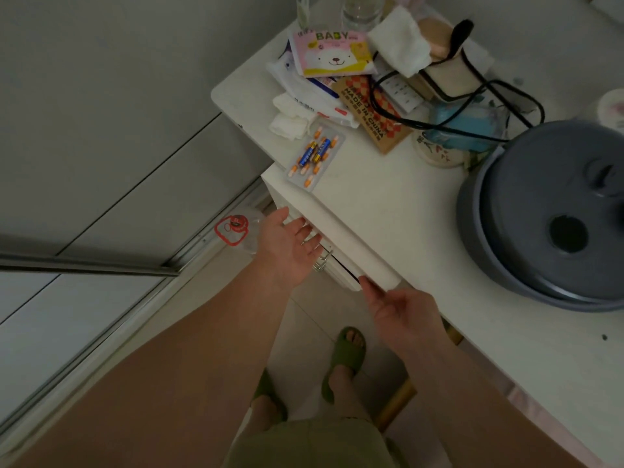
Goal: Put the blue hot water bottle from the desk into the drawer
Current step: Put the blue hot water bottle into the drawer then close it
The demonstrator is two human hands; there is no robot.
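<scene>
The blue hot water bottle [467,125] lies on the white desk [388,204], towards the back, partly under a black cable and other clutter. Below the desk's front edge sits the white drawer [337,270], pulled out only a crack, with metal handles [320,261] showing. My left hand [290,246] is open, palm up, its fingers against the drawer front under the desk edge. My right hand [401,312] has loosely curled fingers, and its fingertips touch the drawer's right end. Both hands hold nothing and are far from the bottle.
A grey round pot [547,217] stands on the desk at right. A battery pack [315,158], a pink BABY packet [332,54], tissues, a brown box and a glass crowd the desk's back left. A clear bottle with a red label [236,228] stands on the floor by sliding door tracks.
</scene>
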